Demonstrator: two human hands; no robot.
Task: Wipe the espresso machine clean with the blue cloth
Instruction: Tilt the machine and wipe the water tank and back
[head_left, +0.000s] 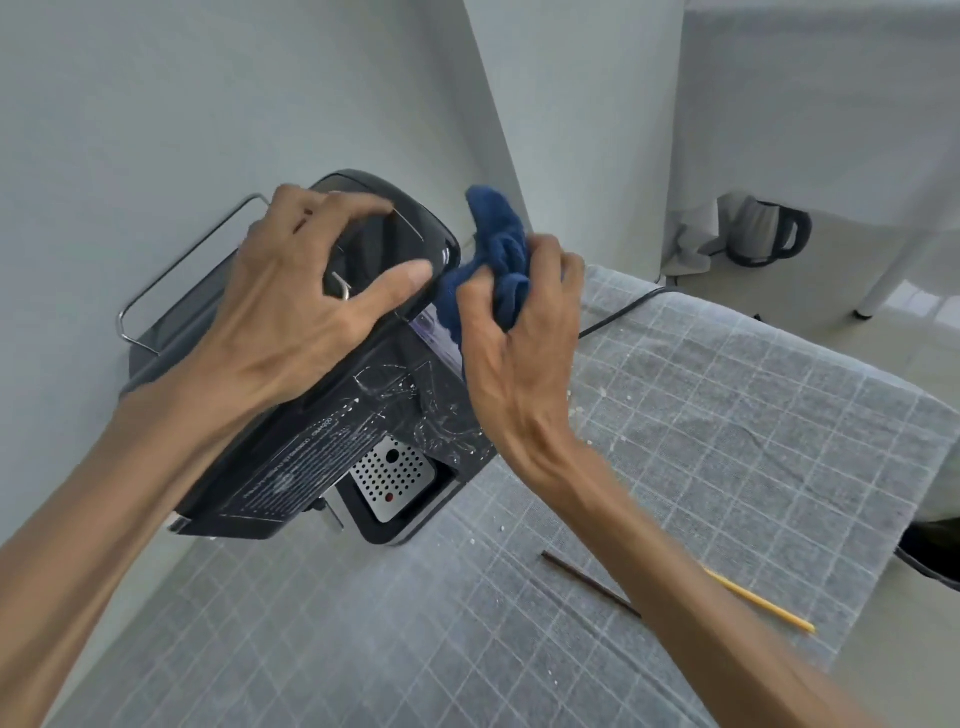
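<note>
A black espresso machine (332, 441) stands on the grey checked table cover, close to the wall, with white smears on its top face and a perforated steel drip tray (392, 478) at its front. My left hand (301, 306) grips the machine's upper rear part, fingers spread over the glossy lid. My right hand (519, 353) is closed on a bunched blue cloth (498, 249), which is pressed against the machine's right side near the lid.
A dark stick (589, 584) and a yellow stick (758, 603) lie on the table cover (727, 441) to the right. A black power cord (623, 312) runs off the table's far edge. A kettle (769, 234) sits on the floor beyond. The wall (156, 130) is directly behind the machine.
</note>
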